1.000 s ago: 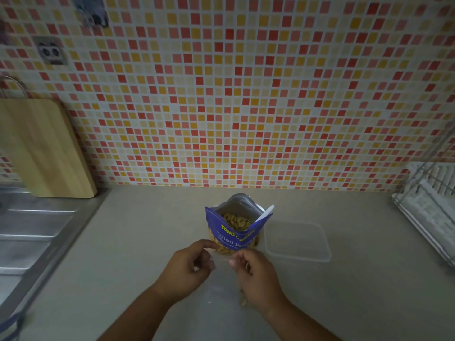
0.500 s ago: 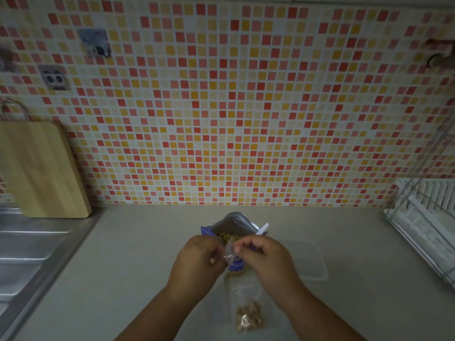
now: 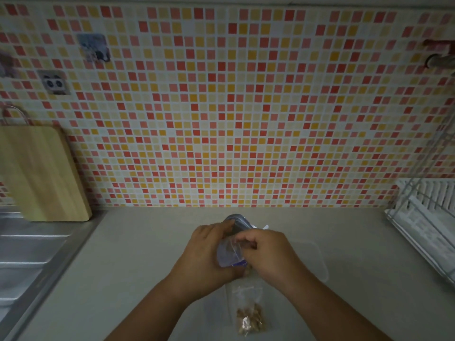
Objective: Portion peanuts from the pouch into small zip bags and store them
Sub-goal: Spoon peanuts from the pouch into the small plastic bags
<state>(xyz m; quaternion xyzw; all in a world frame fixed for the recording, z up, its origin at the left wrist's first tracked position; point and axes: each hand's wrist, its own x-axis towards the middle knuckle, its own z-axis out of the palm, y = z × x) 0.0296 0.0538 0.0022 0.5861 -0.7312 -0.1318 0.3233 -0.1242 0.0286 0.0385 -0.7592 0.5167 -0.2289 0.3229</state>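
A small clear zip bag (image 3: 247, 306) hangs in front of me with a little heap of peanuts at its bottom. My left hand (image 3: 209, 254) and my right hand (image 3: 266, 252) both pinch its top edge, side by side, fingers closed on the plastic. Behind the hands stands the blue peanut pouch (image 3: 235, 223); only its grey open rim and a strip of blue show, the rest is hidden by my hands and the bag's top.
A clear plastic container (image 3: 312, 257) lies on the grey counter just right of my right hand. A wooden cutting board (image 3: 41, 173) leans on the tiled wall at the left above a steel sink drainer (image 3: 29, 254). A white dish rack (image 3: 426, 217) stands far right.
Both hands lifted the zip bag off the counter and up in front of the pouch. The bag now hangs with the peanuts at its bottom, and the pouch is mostly covered.
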